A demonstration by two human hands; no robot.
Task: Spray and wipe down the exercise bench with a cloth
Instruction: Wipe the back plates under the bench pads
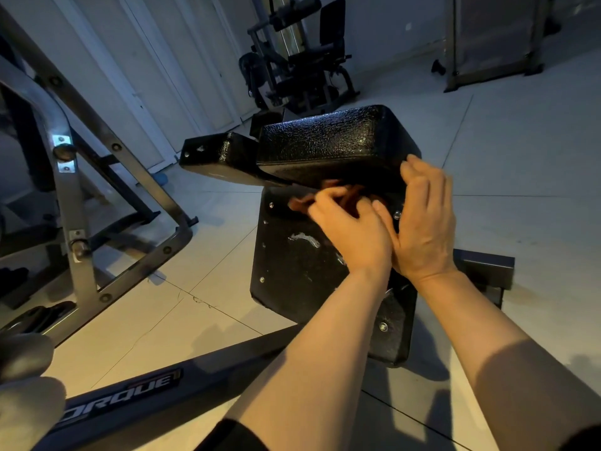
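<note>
Two bare hands meet at the seam between a black, pebble-grained vinyl seat pad (331,144) and a flat backrest pad (292,265). The left hand (349,227) pinches a crumpled reddish-brown cloth (300,203) into the gap. The right hand (422,219) lies flat, fingers straight, against the seat pad's edge.

Gym from what I can see, probably small private one. Black padded bench pad (335,141) right in front of me, textured vinyl, bolted black plate (292,265) under it. Dark steel frame (84,196) with bolts and pivot pins near left. Frame beam (136,395) along near edge, partial "ORQUE" logo on it. Another padded machine (299,56) far back by pale wall panels (156,60). Light tiled floor (520,141), dim lighting.
</note>
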